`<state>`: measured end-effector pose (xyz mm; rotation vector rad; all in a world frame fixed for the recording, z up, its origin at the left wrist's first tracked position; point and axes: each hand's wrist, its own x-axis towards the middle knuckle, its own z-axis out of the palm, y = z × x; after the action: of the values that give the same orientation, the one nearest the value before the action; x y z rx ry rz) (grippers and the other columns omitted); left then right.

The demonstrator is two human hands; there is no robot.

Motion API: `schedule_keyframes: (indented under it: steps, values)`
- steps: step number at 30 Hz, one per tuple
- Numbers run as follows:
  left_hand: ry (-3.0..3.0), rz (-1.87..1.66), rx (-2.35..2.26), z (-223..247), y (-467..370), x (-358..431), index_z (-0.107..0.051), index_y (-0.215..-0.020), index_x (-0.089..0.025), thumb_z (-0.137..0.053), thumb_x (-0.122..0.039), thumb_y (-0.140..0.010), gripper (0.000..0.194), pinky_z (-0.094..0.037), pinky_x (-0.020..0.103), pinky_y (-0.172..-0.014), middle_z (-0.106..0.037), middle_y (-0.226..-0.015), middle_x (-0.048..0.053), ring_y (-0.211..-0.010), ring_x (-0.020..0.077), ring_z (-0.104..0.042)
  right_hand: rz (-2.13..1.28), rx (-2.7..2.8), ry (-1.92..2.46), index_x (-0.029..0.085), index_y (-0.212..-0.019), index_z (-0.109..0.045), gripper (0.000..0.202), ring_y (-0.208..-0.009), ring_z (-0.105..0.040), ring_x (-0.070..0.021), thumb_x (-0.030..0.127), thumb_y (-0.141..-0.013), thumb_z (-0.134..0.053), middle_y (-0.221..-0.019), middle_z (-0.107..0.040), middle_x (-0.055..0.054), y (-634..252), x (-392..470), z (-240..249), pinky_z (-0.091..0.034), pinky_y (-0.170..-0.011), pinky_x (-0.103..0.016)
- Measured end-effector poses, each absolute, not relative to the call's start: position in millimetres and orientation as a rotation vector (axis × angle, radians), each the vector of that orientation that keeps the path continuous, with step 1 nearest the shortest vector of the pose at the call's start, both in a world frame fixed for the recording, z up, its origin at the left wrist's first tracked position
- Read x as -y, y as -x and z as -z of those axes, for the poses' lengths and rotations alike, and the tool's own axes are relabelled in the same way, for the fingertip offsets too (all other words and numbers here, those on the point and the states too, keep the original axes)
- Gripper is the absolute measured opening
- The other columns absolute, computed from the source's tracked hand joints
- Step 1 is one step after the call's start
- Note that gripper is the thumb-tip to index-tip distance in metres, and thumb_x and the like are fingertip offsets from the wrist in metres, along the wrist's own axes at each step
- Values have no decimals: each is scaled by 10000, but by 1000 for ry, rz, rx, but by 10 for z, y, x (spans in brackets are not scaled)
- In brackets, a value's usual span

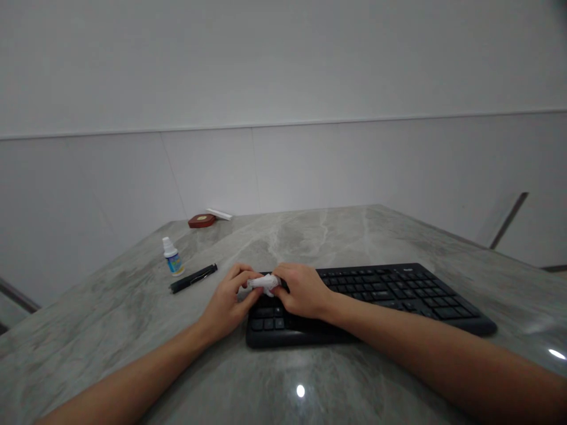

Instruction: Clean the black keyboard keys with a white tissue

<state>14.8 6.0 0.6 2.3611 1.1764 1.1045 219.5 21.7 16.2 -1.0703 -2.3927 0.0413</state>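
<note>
A crumpled white tissue (pixel 266 284) is pinched between both hands, over the left end of a black keyboard (pixel 381 295). My left hand (pixel 233 301) is closed on the tissue's left side, thumb below and fingers above, beside the keyboard's left edge. From the right, my right hand (pixel 303 289) grips the same tissue, its wrist and forearm lying across the keys. Part of the keyboard is hidden under the right hand and arm. Whether the tissue touches the keys I cannot tell.
A black pen (pixel 194 278) lies left of my left hand. Behind it stands a small white bottle (pixel 173 258) with a blue label. A dark red case (pixel 202 221) and a thin white strip (pixel 219 214) lie at the back of the grey marbled table (pixel 212 378), near the wall.
</note>
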Motion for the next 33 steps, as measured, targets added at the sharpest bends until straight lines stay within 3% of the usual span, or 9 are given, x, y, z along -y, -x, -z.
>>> schedule_keyframes:
  steps: [12,18,27,33]
  values:
    - [-2371,-1095,-1175,0,-145,-85,-630,-1063,-212,-535,-227,-898,191,-427,279,-734,-555,-969,33,-835,171,-521,25,2388,1081,171,-907,-643,137,-834,-590,-195,239,-827,-556,-898,-658,-56,-2175,-182,-155,-378,-675,-287]
    - [-2356,-1067,-1198,-2,-149,-108,-640,-1021,-192,-530,-253,-904,171,-416,281,-701,-578,-865,24,-784,171,-527,4,2390,1021,197,-1084,-618,260,-896,-599,-202,213,-836,-539,-977,-667,-50,-2180,-179,-144,-404,-734,-293]
    - [-2388,-1052,-1187,-4,-141,-96,-653,-1025,-199,-520,-272,-908,191,-419,278,-695,-603,-851,21,-768,171,-538,62,2401,1046,186,-975,-641,186,-867,-590,-198,305,-869,-545,-922,-657,-53,-2185,-164,-168,-397,-710,-292]
    - [-2386,-1044,-1219,-21,-147,-84,-653,-1030,-195,-513,-267,-900,205,-418,275,-684,-632,-843,16,-748,167,-539,57,2436,1064,180,-944,-653,143,-857,-585,-187,217,-866,-539,-907,-653,-51,-2185,-198,-169,-387,-698,-281]
